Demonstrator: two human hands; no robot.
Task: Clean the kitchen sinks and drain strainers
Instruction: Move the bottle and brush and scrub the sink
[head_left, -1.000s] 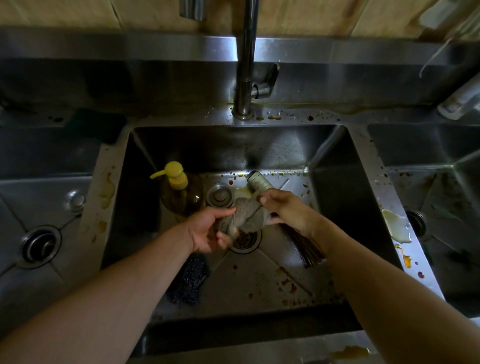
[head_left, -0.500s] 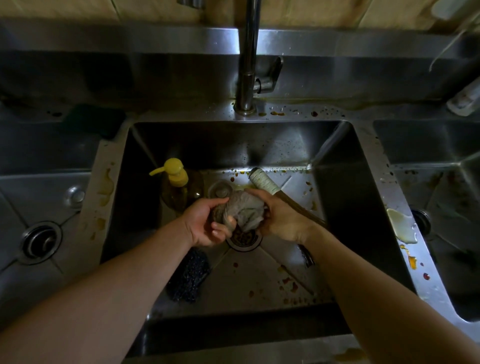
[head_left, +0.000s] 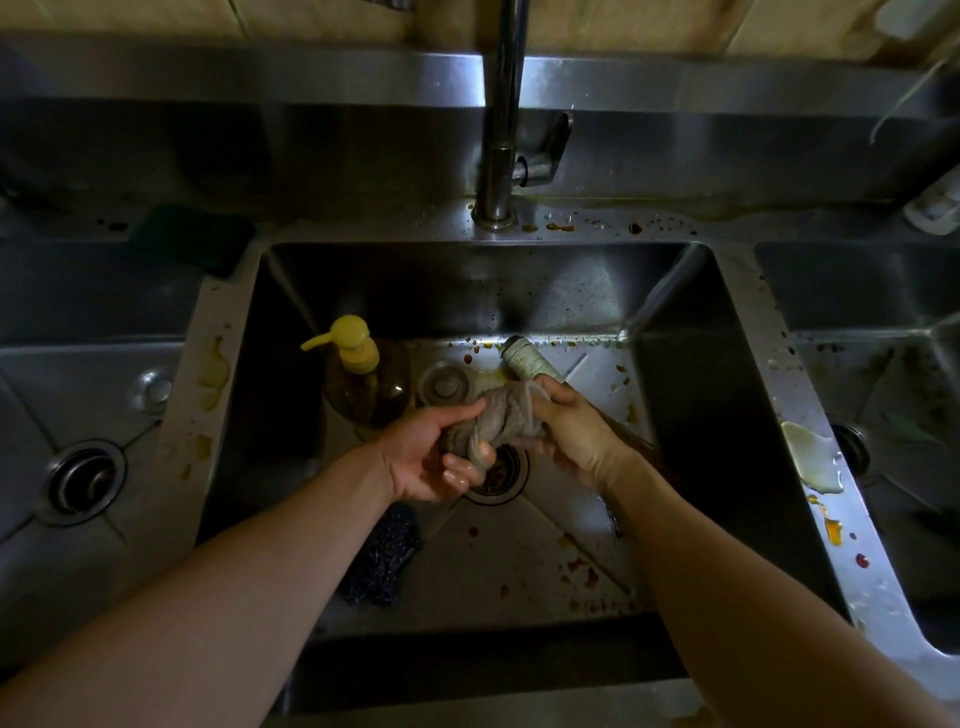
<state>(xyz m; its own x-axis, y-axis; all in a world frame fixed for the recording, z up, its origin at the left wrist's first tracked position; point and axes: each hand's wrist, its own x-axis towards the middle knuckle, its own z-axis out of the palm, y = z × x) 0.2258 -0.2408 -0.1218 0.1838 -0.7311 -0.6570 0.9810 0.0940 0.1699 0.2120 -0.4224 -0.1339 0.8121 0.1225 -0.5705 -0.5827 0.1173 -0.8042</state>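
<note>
A grey wet cloth (head_left: 506, 415), twisted into a rope, is held over the middle sink (head_left: 519, 561). My left hand (head_left: 426, 457) grips its lower end and my right hand (head_left: 571, 431) grips its upper end. Right below the cloth lies the drain strainer (head_left: 501, 475) with dark food bits in it. Red and orange stains spot the sink floor. A brush with a string-wound handle (head_left: 524, 356) lies behind my right hand, its bristles mostly hidden by my arm.
A yellow-pump soap bottle (head_left: 363, 374) stands at the back left of the sink, beside a small round plug (head_left: 444, 384). A dark scrub pad (head_left: 387, 556) lies under my left forearm. The tap (head_left: 501, 114) rises behind. Side sinks with drains (head_left: 83, 480) flank it.
Both hands closed in on the cloth and bunched it, then drew slightly apart and twisted it into a rope. The camera has tilted a little lower.
</note>
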